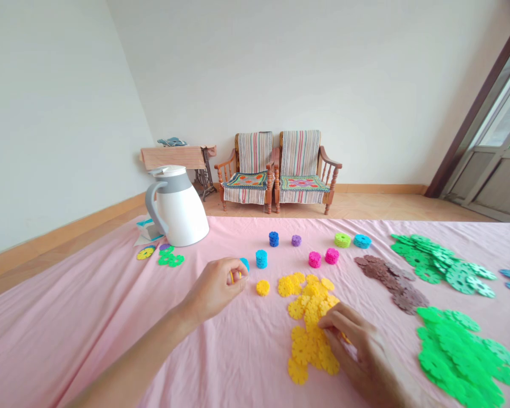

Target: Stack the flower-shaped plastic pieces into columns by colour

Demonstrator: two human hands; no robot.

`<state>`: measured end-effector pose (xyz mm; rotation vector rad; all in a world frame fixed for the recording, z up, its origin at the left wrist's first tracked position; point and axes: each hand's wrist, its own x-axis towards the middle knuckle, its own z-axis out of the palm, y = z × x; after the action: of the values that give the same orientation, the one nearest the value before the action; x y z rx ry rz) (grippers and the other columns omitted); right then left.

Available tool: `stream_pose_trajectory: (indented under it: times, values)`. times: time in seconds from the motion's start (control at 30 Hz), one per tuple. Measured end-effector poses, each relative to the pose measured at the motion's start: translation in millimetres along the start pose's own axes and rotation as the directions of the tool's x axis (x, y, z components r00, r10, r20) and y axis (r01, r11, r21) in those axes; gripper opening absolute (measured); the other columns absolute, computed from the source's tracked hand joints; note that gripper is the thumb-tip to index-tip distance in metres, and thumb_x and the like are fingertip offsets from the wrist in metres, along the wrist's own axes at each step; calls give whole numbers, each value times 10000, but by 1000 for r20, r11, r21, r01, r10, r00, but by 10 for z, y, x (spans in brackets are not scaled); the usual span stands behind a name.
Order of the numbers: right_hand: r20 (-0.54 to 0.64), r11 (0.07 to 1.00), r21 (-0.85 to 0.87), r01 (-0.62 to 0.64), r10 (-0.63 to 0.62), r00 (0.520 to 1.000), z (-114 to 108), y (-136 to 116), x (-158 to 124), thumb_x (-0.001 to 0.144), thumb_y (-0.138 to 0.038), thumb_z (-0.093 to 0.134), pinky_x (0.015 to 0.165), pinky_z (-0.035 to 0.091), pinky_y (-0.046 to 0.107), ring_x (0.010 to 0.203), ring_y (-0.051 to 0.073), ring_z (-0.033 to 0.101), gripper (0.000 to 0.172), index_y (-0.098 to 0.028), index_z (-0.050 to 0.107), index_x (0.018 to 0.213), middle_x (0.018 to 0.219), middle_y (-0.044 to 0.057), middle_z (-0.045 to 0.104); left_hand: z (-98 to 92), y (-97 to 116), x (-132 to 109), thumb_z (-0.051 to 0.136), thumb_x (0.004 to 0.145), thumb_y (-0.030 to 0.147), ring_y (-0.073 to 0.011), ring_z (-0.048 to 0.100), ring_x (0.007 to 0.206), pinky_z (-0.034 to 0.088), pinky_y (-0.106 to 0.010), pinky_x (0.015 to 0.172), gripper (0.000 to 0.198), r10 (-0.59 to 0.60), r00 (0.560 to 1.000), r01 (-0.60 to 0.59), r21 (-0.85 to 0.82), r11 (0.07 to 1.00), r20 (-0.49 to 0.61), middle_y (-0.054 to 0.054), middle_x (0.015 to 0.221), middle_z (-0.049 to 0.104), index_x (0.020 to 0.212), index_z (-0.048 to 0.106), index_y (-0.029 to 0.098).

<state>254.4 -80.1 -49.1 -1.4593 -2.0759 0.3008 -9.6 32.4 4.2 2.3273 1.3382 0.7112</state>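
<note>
Seven disc stacks (296,240) stand; loose yellow discs (310,317) remain.
My left hand (215,289) pinches a yellow disc (232,276); my right hand (352,345) curls among them.

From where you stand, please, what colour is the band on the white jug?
Its band is grey, best seen in the head view.

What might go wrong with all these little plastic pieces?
The right hand could shove the loose yellow plastic snowflake discs into the brown plastic discs. The left hand might bump the short cyan plastic stack and tip it over.
</note>
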Motion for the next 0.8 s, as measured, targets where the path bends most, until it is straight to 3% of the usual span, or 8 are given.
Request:
stream_pose_trajectory:
  times: [0.17,0.33,0.47,0.8]
  values:
    - [6,1000,-13,6,-6,1000,7,0,4,894,-195,393,609,458,249,697,139,571,197,-208,569,805,796,30,581,266,173,-98,525,773,100,-184,595,886,457,-264,763,262,113,992,-113,-1,994,54,-30,976,640,976,648,213]
    - [-1,999,-13,31,-31,1000,32,23,-1,895,-192,382,597,453,251,688,138,563,205,-206,565,803,791,33,578,472,124,-95,514,770,61,-201,538,1097,407,-335,966,441,149,987,-151,33,988,62,-68,1186,593,1188,553,196]
    - [-25,999,5,40,-40,999,28,21,4,880,-180,404,586,451,243,676,134,566,192,-210,577,799,779,27,586,543,50,-59,504,778,66,-211,515,1156,391,-357,1000,521,117,992,-119,39,992,52,-82,1252,566,1282,474,196]
    - [-41,999,2,32,-32,999,35,19,-2,877,-179,411,579,460,242,665,134,570,182,-213,571,797,777,25,584,575,27,-54,533,780,72,-214,509,1174,381,-370,1015,518,89,996,-89,-24,996,3,-72,1278,564,1274,492,221]
